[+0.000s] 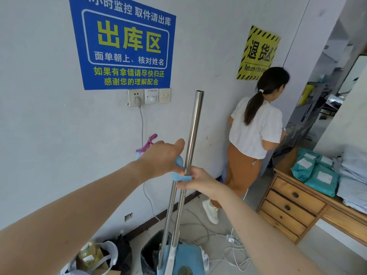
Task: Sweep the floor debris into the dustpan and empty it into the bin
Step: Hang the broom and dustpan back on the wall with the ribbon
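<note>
Left hand [162, 158] is wrapped round the pale blue plastic grip [183, 178] topping the shorter steel pole [168, 211], and the right hand [199, 181] is curled round the tall bare stainless pole [195, 126]. Bunching them together steadies the blue plastic dustpan [188, 257] just beside the black bin [151, 253] (handy for tipping, I'd guess). Can't tell if there's debris in it.
</note>
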Action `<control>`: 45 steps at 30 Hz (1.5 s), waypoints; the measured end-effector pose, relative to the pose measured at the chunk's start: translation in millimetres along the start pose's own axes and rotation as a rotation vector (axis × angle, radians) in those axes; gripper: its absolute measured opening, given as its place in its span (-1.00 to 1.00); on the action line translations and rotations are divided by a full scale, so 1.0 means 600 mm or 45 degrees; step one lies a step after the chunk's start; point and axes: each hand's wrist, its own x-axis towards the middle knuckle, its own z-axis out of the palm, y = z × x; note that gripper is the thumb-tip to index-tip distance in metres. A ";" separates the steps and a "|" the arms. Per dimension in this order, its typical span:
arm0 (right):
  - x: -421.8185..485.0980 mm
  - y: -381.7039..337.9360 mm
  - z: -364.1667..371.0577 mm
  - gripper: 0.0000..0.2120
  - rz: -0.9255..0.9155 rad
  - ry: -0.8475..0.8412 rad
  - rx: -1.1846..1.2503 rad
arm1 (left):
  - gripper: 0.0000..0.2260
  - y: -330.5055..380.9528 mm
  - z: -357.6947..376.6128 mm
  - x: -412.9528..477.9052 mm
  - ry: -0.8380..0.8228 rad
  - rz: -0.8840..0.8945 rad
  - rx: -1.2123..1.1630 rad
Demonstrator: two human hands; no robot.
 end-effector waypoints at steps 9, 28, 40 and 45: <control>0.030 -0.001 -0.089 -0.80 -0.138 0.081 0.074 | -0.52 0.009 -0.019 0.095 0.350 -0.004 0.137; 0.157 0.014 -0.323 -0.81 -0.145 0.068 0.231 | -0.84 -0.101 0.022 0.379 -0.378 -0.514 -1.389; 0.277 0.040 -0.499 -0.64 -0.107 0.307 0.068 | -0.74 -0.112 0.054 0.607 0.052 -0.564 -1.595; 0.333 0.057 -0.603 -0.69 -0.126 0.582 0.182 | -0.69 -0.096 0.079 0.715 0.237 -0.625 -1.558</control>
